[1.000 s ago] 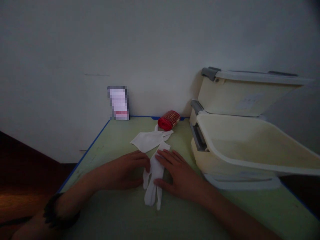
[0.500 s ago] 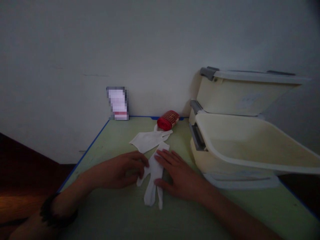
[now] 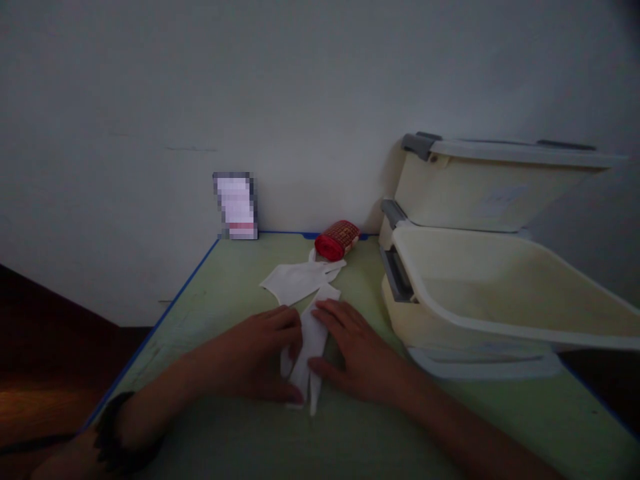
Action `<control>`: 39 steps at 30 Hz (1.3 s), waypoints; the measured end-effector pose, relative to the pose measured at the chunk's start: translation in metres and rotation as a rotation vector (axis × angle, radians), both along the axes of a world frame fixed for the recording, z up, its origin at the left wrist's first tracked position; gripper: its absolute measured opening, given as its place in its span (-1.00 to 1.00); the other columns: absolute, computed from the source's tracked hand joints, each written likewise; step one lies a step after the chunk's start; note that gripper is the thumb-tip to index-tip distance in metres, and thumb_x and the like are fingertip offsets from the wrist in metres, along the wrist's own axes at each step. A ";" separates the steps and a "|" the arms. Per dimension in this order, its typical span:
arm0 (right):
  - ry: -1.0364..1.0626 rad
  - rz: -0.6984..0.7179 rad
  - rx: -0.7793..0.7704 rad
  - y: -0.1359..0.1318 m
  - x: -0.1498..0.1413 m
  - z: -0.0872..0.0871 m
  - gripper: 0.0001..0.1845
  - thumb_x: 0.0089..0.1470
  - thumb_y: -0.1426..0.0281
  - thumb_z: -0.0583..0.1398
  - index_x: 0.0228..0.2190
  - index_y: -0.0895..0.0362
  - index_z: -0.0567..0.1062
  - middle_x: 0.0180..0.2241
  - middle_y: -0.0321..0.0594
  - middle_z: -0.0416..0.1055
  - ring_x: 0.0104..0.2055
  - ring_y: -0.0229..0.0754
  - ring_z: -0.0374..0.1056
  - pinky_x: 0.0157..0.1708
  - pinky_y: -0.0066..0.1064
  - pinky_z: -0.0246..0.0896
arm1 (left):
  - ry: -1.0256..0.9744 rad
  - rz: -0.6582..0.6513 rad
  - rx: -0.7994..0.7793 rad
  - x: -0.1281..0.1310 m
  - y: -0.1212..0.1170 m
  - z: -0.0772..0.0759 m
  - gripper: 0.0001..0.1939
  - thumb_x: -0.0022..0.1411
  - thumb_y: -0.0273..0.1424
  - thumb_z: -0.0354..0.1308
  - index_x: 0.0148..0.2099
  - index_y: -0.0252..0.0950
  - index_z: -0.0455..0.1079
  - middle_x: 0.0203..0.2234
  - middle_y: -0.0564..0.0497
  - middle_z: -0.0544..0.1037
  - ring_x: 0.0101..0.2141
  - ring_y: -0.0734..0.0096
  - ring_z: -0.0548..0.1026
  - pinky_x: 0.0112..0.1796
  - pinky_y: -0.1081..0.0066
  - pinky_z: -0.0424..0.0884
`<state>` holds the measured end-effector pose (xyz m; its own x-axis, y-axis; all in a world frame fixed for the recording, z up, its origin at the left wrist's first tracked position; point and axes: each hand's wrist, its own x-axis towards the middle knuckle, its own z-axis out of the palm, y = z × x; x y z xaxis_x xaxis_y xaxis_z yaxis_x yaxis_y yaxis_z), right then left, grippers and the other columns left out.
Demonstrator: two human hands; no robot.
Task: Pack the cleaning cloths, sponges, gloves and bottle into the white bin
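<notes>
A white cloth glove (image 3: 311, 347) lies on the green table (image 3: 240, 280), its fingers pointing toward me. My left hand (image 3: 250, 357) rests on the glove's left side, fingers curled over its lower fingers and covering part of them. Flat on the glove's right edge lies my right hand (image 3: 357, 350), its fingers stretched out and its thumb by the glove's fingers. A second white glove (image 3: 295, 280) lies flat just behind, untouched.
A red rolled item (image 3: 337, 240) sits at the back by the wall. Cream plastic bins with grey handles (image 3: 500, 293) are stacked at the right, the lower one open toward me. A blurred card (image 3: 236, 205) leans on the wall. The table's blue edge runs along the left.
My left hand has slid down and right over the near glove's fingers, folding or bunching them under it. My right hand has stayed in place.
</notes>
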<state>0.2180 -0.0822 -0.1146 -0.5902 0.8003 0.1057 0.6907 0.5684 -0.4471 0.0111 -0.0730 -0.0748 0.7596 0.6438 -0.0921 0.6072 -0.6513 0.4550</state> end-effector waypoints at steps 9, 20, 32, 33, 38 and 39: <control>0.013 0.035 -0.012 0.006 0.004 -0.002 -0.29 0.04 0.11 0.05 0.12 0.26 0.10 0.17 -0.07 0.02 0.20 -0.11 -0.12 0.17 -0.23 -0.17 | -0.008 -0.095 0.027 0.005 -0.007 0.000 -0.83 -0.03 -0.47 0.15 -0.29 -0.23 0.35 -0.36 0.04 0.37 -0.26 0.34 0.29 -0.23 0.40 0.25; -0.008 0.037 -0.016 0.007 0.006 -0.002 -0.27 0.03 0.05 0.03 0.13 0.23 0.10 0.18 -0.13 0.00 0.21 -0.12 -0.13 0.18 -0.26 -0.18 | 0.002 -0.098 -0.093 -0.004 -0.007 0.016 -0.64 -0.16 -0.73 0.00 -0.32 -0.25 0.34 -0.35 0.06 0.42 -0.22 0.38 0.34 -0.18 0.42 0.28; 0.009 0.041 -0.024 0.008 0.007 -0.002 -0.27 0.03 0.06 0.05 0.13 0.22 0.10 0.18 -0.10 0.01 0.20 -0.11 -0.11 0.17 -0.24 -0.17 | -0.096 -0.147 -0.121 -0.011 -0.004 0.014 -0.88 0.14 -0.49 0.06 -0.28 -0.22 0.41 -0.39 0.07 0.49 -0.29 0.48 0.41 -0.19 0.47 0.27; 0.015 0.045 -0.025 0.008 0.007 -0.002 -0.27 0.02 0.06 0.05 0.13 0.21 0.10 0.18 -0.10 0.01 0.20 -0.10 -0.11 0.17 -0.23 -0.16 | -0.103 -0.167 -0.117 -0.009 -0.005 0.013 -0.87 0.15 -0.50 0.06 -0.29 -0.22 0.41 -0.41 0.07 0.49 -0.30 0.47 0.41 -0.18 0.46 0.27; 0.024 0.064 -0.032 0.008 0.009 -0.001 -0.28 0.03 0.06 0.05 0.12 0.20 0.11 0.18 -0.08 0.02 0.20 -0.09 -0.11 0.16 -0.20 -0.15 | -0.065 -0.224 -0.100 0.000 -0.008 0.005 -0.92 0.09 -0.43 0.14 -0.30 -0.22 0.41 -0.44 0.08 0.50 -0.34 0.42 0.43 -0.26 0.44 0.30; 0.024 0.064 -0.028 0.008 0.010 -0.001 -0.30 0.05 0.08 0.04 0.13 0.20 0.10 0.17 -0.08 0.02 0.20 -0.10 -0.11 0.16 -0.21 -0.16 | -0.050 -0.215 -0.097 0.002 -0.008 0.003 -0.90 0.07 -0.40 0.17 -0.30 -0.23 0.40 -0.44 0.07 0.49 -0.34 0.41 0.43 -0.27 0.45 0.31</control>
<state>0.2275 -0.0738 -0.1156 -0.6380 0.7637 0.0982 0.6421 0.5981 -0.4795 0.0127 -0.0808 -0.0714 0.8832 0.4572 -0.1044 0.4347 -0.7149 0.5477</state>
